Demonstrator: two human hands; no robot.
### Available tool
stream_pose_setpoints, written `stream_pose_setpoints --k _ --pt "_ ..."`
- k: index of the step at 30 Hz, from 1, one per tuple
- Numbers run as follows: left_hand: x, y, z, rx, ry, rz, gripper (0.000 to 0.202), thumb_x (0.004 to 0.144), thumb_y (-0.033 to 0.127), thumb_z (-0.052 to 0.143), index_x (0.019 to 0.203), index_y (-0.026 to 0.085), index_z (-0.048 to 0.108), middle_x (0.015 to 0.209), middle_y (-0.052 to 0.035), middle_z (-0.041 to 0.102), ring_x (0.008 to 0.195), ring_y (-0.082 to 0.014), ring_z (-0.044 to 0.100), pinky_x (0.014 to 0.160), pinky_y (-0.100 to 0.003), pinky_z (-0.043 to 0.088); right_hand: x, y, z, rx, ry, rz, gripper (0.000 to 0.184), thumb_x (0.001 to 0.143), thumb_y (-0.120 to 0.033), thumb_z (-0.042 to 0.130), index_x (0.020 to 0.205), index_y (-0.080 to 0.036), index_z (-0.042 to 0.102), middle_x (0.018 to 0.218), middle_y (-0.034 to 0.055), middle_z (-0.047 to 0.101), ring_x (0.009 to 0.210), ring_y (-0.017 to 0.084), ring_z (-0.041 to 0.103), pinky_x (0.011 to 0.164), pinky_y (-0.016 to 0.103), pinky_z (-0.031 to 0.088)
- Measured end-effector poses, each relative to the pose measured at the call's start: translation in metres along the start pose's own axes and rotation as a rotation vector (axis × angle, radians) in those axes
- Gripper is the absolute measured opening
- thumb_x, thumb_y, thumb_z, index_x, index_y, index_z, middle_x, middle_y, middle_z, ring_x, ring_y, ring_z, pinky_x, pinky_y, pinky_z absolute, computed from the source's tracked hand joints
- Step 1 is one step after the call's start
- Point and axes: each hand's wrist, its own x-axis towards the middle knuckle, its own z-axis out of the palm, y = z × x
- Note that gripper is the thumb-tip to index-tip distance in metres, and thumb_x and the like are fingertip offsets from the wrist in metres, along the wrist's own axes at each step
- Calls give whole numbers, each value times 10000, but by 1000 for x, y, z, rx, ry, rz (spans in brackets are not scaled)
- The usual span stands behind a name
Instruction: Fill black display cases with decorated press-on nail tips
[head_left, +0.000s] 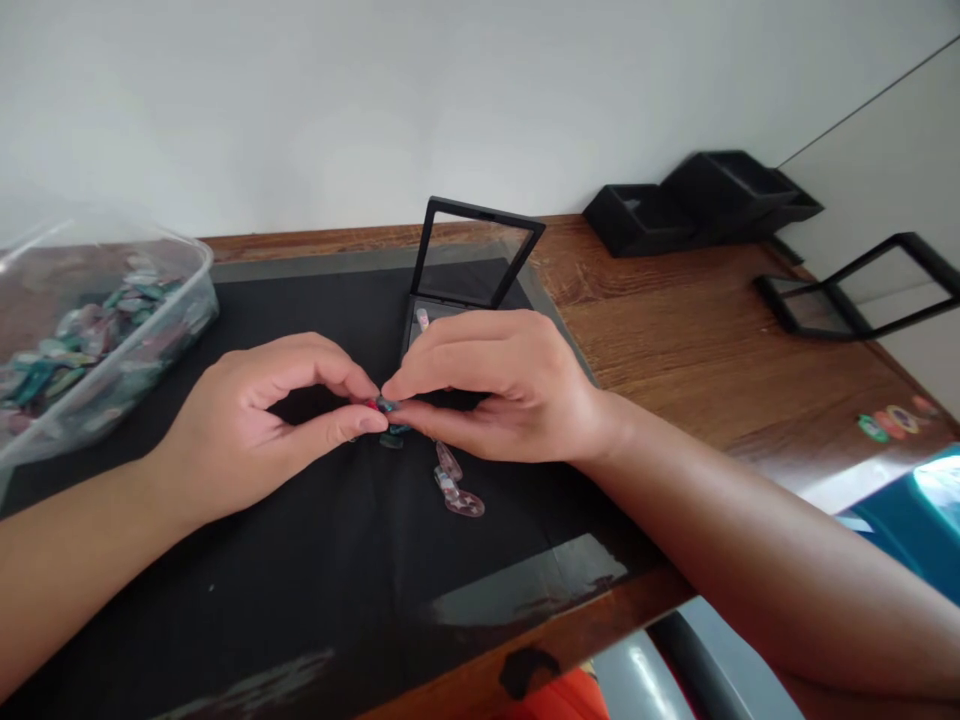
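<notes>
Between my two hands, above the black mat [300,560], is a small teal and red hair clip [385,405], mostly covered by fingertips. My left hand [262,420] pinches its left side with thumb and forefinger. From the right, my right hand [495,385] grips the other side, its fingertips almost touching the left ones. Just below the fingers, a teal clip [391,438] lies on the mat. Clear pinkish drop-shaped hair clips with white stars [465,502] lie nearer me. Behind my right hand stands an opened black-framed display case [480,208], partly hidden, with a small light-coloured piece inside.
A clear plastic tub [142,365] full of teal and pink clips stands at the left. Black boxes [645,220] are stacked at the back right, near another open black frame [817,310]. Small coloured round pieces [874,428] lie by the wooden table's right edge.
</notes>
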Motion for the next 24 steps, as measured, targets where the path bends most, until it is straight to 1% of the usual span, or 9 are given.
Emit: stream_pose_setpoints --k 5,9,11,13,15,16,18,21,24 --pt "1 1 0 -1 -7 0 199 1033 487 781 983 295 766 975 44 811 847 -122 758 776 -241 595 0 -2 -1 31 -11 14 183 1129 -237 625 1114 -194 803 1056 36 836 962 110 774 899 251 599" --pt "1 -1 2 -42 -6 -42 201 1003 489 815 963 296 775 985 44 818 857 -130 762 801 -262 606 1 -2 0 24 -26 -1 197 1136 -200 609 1147 -182 804 1061 32 844 957 101 778 876 235 598" --pt "2 -1 2 -84 -13 -82 174 1001 467 815 964 300 787 990 36 821 865 -145 764 798 -290 604 1 -1 2 17 9 -28 185 1121 -170 629 1163 -138 806 1066 62 840 964 111 780 878 242 609" --pt "2 1 3 -157 -13 -128 150 1020 420 789 944 292 787 953 30 815 836 -146 758 759 -297 597 1 0 5 11 81 -67 187 1098 -142 656 1192 -76 804 1128 120 829 1026 133 786 921 263 629" --pt "2 6 4 -245 3 -168 152 1028 365 776 907 274 779 879 30 801 776 -134 744 699 -271 591 1 0 7 8 133 -95 211 1081 -135 680 1230 -38 793 1221 169 817 1123 155 792 996 284 641" --pt "2 8 4 -292 9 -179 156 1024 338 779 886 265 775 840 35 793 746 -125 737 673 -249 590 0 -1 7 7 139 -97 224 1076 -141 691 1248 -36 788 1257 179 816 1166 162 793 1031 288 640" --pt "3 13 5 -378 2 -189 151 1011 286 791 864 257 775 794 51 790 717 -104 732 655 -198 589 -1 -2 8 5 110 -91 254 1075 -178 709 1283 -50 777 1309 179 822 1231 174 796 1078 287 636" --pt "4 15 5 -460 -10 -203 138 984 231 800 850 261 793 785 69 799 708 -72 724 669 -135 581 -2 -2 9 -9 67 -95 294 1082 -271 726 1325 -109 761 1349 145 832 1266 178 801 1084 283 641" --pt "6 16 5 -489 -9 -241 129 955 221 812 833 261 809 786 62 802 713 -68 728 688 -118 577 -2 -1 12 -13 82 -106 288 1085 -301 733 1323 -141 756 1293 106 859 1209 160 823 1059 276 649"
